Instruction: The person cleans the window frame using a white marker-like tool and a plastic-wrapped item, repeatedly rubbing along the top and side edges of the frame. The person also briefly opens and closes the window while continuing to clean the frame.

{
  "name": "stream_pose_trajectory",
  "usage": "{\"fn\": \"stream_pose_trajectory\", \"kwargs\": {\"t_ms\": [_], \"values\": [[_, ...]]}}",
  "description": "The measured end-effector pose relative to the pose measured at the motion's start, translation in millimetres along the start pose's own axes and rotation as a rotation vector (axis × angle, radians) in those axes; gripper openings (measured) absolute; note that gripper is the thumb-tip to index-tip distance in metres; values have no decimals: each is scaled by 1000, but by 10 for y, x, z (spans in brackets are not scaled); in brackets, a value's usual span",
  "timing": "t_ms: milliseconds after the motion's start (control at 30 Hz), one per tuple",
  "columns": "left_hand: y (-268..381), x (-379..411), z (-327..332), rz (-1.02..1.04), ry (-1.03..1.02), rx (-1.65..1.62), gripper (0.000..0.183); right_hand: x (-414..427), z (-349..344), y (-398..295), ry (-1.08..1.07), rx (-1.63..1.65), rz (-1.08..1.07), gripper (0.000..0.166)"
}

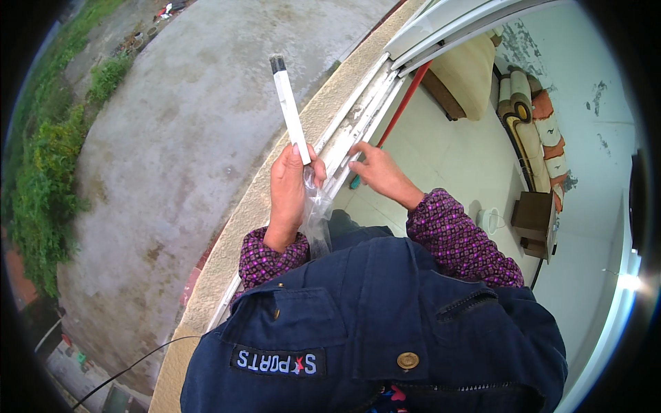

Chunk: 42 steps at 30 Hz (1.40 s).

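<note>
Upright in my left hand (292, 186) is a slim white stick (290, 108) with a black end, its lower part pinched between thumb and fingers. A clear plastic bag (316, 219) hangs below the same hand. My right hand (381, 173) is over the inner edge of the white window track (353, 126), fingers apart and bent, with nothing seen in it. Flaking, dirty patches mark the track. Beyond the track, a red pole (403, 106) leans inside the room, and a green piece (355, 181) shows near the right hand.
A rough outer ledge (248, 206) runs along the window, with concrete ground (170, 155) far below. The sliding window frame (444, 31) stands at the top. Indoors are a sofa (537, 139), a white bucket (487, 220) and a brown cabinet (534, 217). A black cable (129, 364) crosses at lower left.
</note>
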State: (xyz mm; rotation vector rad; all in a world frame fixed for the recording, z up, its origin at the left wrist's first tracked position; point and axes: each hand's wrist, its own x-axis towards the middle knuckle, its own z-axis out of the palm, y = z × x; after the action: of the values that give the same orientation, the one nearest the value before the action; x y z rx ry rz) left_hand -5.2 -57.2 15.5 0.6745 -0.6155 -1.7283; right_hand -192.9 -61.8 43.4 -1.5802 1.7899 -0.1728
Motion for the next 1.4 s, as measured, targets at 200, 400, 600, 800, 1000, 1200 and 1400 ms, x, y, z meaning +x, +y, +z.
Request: {"fn": "stream_pose_trajectory", "kwargs": {"t_ms": [200, 400, 600, 800, 1000, 1200, 1400], "values": [[14, -18, 36, -6, -15, 14, 33, -27, 304, -21, 158, 288, 171, 51], [-17, -16, 53, 34, -13, 19, 34, -76, 407, -177, 164, -9, 145, 49], [-45, -19, 31, 10, 0, -34, 34, -115, 443, -190, 144, 58, 143, 27], [-19, -21, 30, 20, -2, -34, 33, -55, 463, -93, 182, 102, 105, 20], [-7, -22, 18, 41, -7, -83, 34, -102, -116, -27, -37, 122, 66, 16], [-14, -22, 22, 17, 13, -44, 33, -247, -395, -63, 141, -531, -133, 22], [16, -28, 9, 17, 22, 11, 32, -117, 165, -387, 25, -369, 8, 40]]}}
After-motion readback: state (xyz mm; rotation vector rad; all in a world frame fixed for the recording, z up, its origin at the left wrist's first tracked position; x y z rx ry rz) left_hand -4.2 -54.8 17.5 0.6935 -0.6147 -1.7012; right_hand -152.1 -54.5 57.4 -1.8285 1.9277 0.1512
